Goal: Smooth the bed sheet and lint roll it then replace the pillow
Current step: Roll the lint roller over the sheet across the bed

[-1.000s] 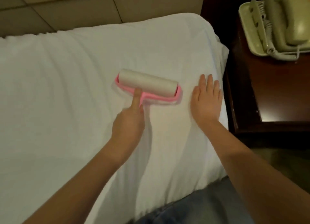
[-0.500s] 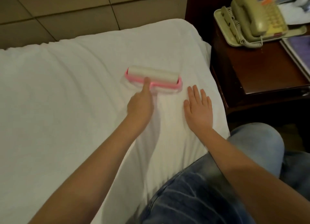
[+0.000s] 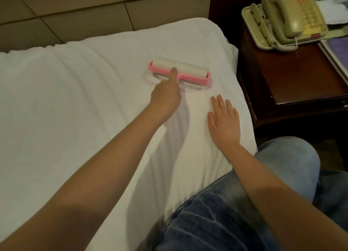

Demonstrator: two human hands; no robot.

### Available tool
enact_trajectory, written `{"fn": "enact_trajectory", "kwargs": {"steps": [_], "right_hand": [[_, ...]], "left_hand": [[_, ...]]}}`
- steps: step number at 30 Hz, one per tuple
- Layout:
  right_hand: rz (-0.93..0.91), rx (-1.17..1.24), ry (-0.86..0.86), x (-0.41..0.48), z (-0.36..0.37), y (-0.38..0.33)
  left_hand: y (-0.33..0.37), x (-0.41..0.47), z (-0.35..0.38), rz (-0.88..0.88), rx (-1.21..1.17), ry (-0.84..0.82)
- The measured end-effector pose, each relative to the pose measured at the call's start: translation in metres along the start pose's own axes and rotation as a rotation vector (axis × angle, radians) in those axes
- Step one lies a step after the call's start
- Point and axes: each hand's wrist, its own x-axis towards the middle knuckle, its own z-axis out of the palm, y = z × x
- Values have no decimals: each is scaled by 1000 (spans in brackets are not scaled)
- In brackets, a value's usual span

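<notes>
A pink lint roller (image 3: 190, 71) with a white roll lies across the white bed sheet (image 3: 75, 104) near the head of the bed. My left hand (image 3: 165, 96) grips its handle, index finger stretched forward onto the pink frame. The handle itself is hidden under that hand. My right hand (image 3: 225, 122) lies flat on the sheet, fingers straight and slightly spread, to the right of and nearer than the roller, close to the bed's right edge. Soft creases run lengthwise through the sheet. No pillow is in view.
A dark wooden nightstand (image 3: 293, 77) stands right of the bed, carrying a beige telephone (image 3: 288, 15) and a booklet (image 3: 337, 51). A padded panelled headboard (image 3: 75, 11) rises behind the bed. My knee in blue jeans (image 3: 226, 213) presses the bed's near right edge.
My left hand has pushed the roller farther up the sheet toward the headboard. The right hand stays flat on the sheet. My view has shifted, bringing my knee and the telephone into sight.
</notes>
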Motion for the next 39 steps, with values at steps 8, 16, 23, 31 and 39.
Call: {"fn": "enact_trajectory", "kwargs": {"steps": [8,16,23,31,39], "right_hand": [[39,78,29,-1,2,0],[81,17,-66,0,0,6],[68,-7,-185,-8,-9,12],[122,82,-291,-17,-19,19],[261,95,-381,-22,-26,28]], "left_hand": [[-50,-113,11,-118,89,-11],[10,-2,6,-47,-33,29],[-52,-140,6,-127,134,-117],[10,-8,4,-18,12,36],[-9,-84,3,-16,89,-32]]}}
